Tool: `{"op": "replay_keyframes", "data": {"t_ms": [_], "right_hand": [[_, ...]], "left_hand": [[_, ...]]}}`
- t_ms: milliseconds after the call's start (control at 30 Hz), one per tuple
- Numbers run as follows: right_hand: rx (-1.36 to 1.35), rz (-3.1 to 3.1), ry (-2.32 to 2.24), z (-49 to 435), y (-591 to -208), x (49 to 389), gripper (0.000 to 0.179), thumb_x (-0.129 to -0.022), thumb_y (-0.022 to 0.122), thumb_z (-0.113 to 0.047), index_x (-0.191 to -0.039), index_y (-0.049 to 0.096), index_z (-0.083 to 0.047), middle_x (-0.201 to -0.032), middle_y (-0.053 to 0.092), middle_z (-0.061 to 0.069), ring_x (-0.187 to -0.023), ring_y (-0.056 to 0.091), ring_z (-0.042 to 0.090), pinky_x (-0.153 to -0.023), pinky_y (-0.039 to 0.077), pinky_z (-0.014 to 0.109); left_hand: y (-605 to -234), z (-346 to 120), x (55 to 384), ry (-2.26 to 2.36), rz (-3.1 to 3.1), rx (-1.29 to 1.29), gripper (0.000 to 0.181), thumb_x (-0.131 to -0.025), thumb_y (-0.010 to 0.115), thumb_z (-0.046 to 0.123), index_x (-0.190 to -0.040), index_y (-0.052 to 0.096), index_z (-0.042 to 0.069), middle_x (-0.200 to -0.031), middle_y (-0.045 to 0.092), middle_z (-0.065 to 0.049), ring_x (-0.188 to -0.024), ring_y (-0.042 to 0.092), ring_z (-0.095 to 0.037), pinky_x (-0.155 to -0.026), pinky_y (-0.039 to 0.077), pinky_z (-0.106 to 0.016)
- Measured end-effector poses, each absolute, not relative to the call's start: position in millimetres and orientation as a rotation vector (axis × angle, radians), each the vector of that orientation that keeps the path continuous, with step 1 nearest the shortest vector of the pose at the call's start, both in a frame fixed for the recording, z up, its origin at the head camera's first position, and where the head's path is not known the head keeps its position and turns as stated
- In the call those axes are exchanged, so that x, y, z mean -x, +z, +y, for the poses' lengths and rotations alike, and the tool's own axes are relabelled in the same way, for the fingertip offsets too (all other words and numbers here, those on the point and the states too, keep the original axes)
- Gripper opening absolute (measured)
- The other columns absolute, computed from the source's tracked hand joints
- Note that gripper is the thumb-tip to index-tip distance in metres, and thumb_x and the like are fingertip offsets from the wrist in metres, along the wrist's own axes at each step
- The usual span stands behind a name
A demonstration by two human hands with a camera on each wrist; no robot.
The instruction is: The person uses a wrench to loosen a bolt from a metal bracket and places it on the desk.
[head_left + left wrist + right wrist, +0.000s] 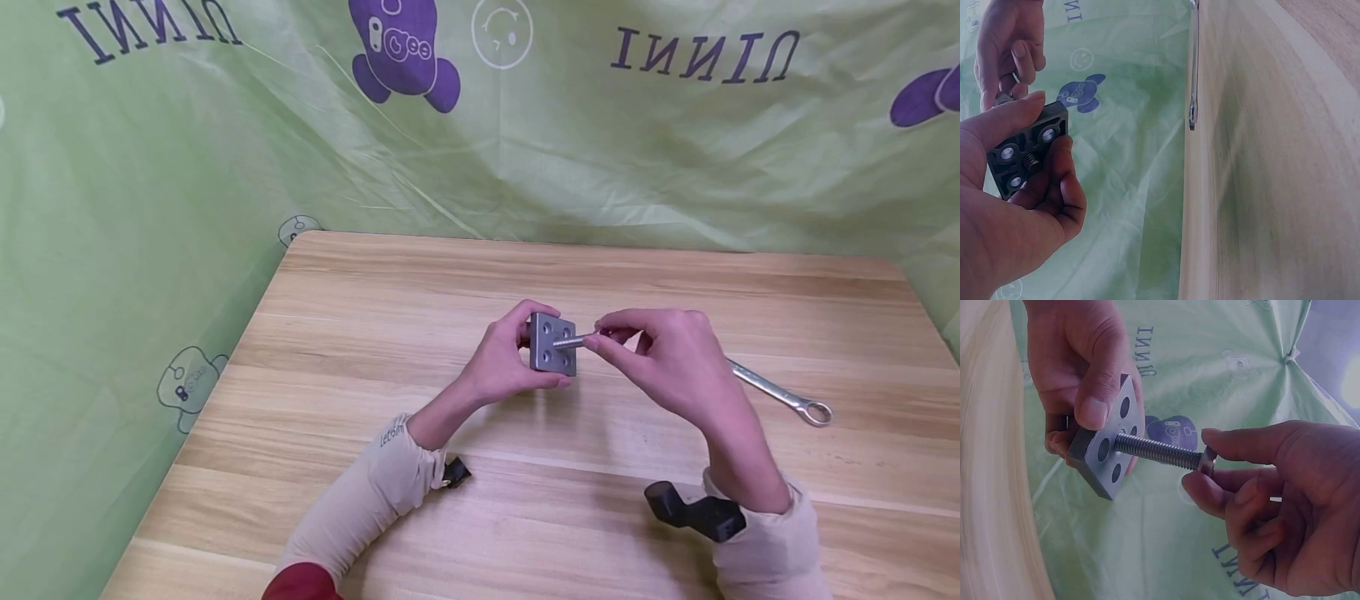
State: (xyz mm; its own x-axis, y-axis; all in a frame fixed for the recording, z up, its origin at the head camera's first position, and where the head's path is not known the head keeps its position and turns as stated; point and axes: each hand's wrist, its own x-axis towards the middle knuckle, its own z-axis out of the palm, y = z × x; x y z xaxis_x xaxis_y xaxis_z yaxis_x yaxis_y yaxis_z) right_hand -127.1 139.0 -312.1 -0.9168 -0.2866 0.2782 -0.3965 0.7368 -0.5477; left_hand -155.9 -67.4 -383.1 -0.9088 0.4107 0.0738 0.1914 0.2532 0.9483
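My left hand (504, 358) grips a small square grey metal plate (539, 343) by its edges, thumb on one side and fingers on the other. The plate has several round holes and is tilted up above the table. A long threaded bolt (1157, 452) stands in its middle. From the other end, the thumb and fingertips of my right hand (678, 362) pinch the bolt head (1208, 462). On the plate's dark recessed back, in the left wrist view, the threaded bolt tip (1032, 163) pokes out among shiny round inserts.
A silver combination wrench (780, 393) lies on the wooden table (420, 292) to the right, its near end hidden behind the right hand. Black wrist mounts (693, 510) sit at the sleeves. A green printed curtain (600, 167) hangs behind and to the left.
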Motion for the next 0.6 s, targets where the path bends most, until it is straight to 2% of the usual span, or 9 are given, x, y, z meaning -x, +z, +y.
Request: {"op": "replay_keyframes", "data": {"t_ms": [167,367,500,600], "right_hand": [[-0.677,-2.656,0.966,141.8,-313.7,126.9,0.02,-0.075,0.081,-0.011,-0.095,0.077,-0.015,-0.082,0.075,0.0,-0.047,0.042,-0.002,-0.043,0.033,0.016],[-0.777,-2.55,0.996,142.3,-314.6,127.6,0.029,-0.07,0.078,0.006,-0.09,0.078,-0.014,-0.088,0.075,0.002,-0.053,0.046,-0.003,-0.049,0.038,0.011],[-0.81,-2.534,0.998,143.0,-315.0,128.1,0.032,-0.068,0.077,0.01,-0.09,0.078,-0.013,-0.09,0.074,0.002,-0.054,0.046,-0.002,-0.051,0.038,0.011],[-0.813,-2.575,0.993,144.4,-314.7,128.3,0.034,-0.07,0.078,0.005,-0.1,0.075,-0.012,-0.094,0.074,0.003,-0.052,0.047,-0.002,-0.049,0.039,0.013]], "left_hand": [[-383.0,-67.5,156.1,1.716,2.328,-0.561,0.072,-0.064,0.087,0.004,-0.125,0.05,0.01,-0.104,0.071,-0.016,-0.084,0.068,-0.015,-0.083,0.054,-0.039],[-383.7,-66.8,156.7,1.73,2.316,-0.569,0.074,-0.063,0.087,0.005,-0.126,0.049,0.006,-0.106,0.07,-0.017,-0.085,0.068,-0.016,-0.084,0.054,-0.042],[-383.8,-65.9,156.7,1.737,2.317,-0.567,0.074,-0.063,0.087,0.003,-0.125,0.049,0.006,-0.106,0.071,-0.017,-0.085,0.068,-0.016,-0.086,0.053,-0.043],[-383.9,-66.1,157.0,1.735,2.325,-0.568,0.074,-0.063,0.087,0.003,-0.126,0.049,0.006,-0.106,0.071,-0.016,-0.085,0.068,-0.016,-0.086,0.053,-0.043]]}}
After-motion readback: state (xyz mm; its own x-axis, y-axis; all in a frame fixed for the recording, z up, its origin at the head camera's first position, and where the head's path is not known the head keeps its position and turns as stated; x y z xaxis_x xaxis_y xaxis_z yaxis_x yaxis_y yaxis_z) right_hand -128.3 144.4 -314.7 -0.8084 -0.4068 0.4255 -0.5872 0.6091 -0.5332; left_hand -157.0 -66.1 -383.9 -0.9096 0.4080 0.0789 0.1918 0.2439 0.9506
